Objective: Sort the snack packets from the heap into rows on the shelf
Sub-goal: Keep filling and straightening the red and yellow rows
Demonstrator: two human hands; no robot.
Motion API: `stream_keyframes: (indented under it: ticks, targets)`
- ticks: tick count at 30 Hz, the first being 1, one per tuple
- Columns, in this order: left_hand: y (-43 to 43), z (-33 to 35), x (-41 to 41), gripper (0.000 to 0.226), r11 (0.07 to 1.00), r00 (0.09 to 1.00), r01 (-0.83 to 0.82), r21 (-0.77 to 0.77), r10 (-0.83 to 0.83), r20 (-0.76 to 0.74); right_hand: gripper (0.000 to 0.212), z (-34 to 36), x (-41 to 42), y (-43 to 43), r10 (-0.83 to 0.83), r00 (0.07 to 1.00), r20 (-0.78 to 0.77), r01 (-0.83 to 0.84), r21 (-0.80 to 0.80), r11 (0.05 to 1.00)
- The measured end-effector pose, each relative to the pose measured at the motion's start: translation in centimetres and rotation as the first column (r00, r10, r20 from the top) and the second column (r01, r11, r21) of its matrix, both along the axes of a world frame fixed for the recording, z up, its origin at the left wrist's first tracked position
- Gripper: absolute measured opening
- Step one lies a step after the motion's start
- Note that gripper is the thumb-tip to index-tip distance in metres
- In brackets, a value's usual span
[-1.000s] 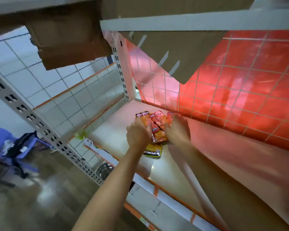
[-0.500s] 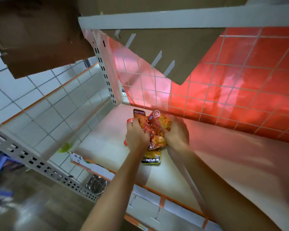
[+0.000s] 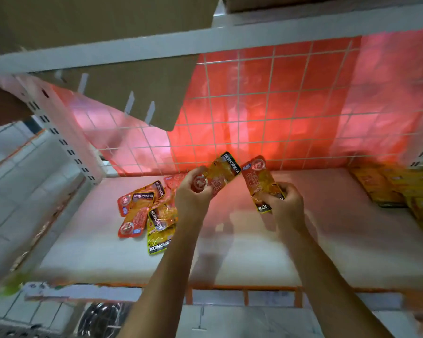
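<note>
Gripping one orange packet (image 3: 221, 175) in the left hand (image 3: 193, 198), curling round its lower end, and pinching a second packet (image 3: 260, 181) in the right hand (image 3: 285, 203) by its bottom edge, holding both above the middle of the shelf (image 3: 254, 254). Leaving the heap (image 3: 147, 215) lying loose toward the left, well apart from the stacked rows (image 3: 388, 191) at far right. Probably risking glossy foil slipping out of either light pinch while carrying rightward; also risking mixing look-alike orange and yellow kinds, or nudging those rows askew when setting down.
</note>
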State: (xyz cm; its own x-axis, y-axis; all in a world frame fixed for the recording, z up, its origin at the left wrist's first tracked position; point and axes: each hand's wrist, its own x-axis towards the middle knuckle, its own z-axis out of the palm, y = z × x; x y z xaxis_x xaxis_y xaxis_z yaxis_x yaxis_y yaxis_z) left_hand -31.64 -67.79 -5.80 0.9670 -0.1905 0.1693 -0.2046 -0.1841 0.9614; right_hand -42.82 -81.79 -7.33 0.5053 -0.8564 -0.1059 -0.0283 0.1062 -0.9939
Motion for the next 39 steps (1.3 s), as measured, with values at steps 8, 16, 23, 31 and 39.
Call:
stream_keyframes:
  ticks: [8, 16, 23, 31, 39]
  targets:
    - [-8.9, 0.5, -6.9, 0.029, 0.938, 0.903, 0.171, -0.301, -0.271, -0.334, 0.036, 0.6, -11.3, -6.5, -0.123, 0.977, 0.171, 0.104, 0.119, 0.987]
    - [-18.8, 0.4, -20.2, 0.017, 0.873, 0.734, 0.367, -0.323, -0.484, -0.477, 0.029, 0.7, -23.8, -13.0, -0.111, 0.985, 0.131, 0.094, 0.129, 0.987]
    - [-26.7, 1.2, -33.5, 0.023, 0.728, 0.573, 0.562, -0.392, -0.685, -0.451, 0.042, 0.5, -36.4, -19.8, -0.123, 0.988, 0.097, 0.111, 0.119, 0.987]
    - [-35.2, 0.7, -44.9, 0.013, 0.711, 0.542, 0.622, -0.328, -0.693, -0.475, 0.05, 0.9, -48.5, -25.4, -0.128, 0.984, 0.125, 0.117, 0.097, 0.988]
    - [-44.0, -0.6, -49.4, 0.015, 0.705, 0.639, 0.688, -0.173, -0.701, -0.315, 0.029, -0.4, -53.8, -32.2, -0.29, 0.944, 0.158, 0.287, 0.047, 0.957]
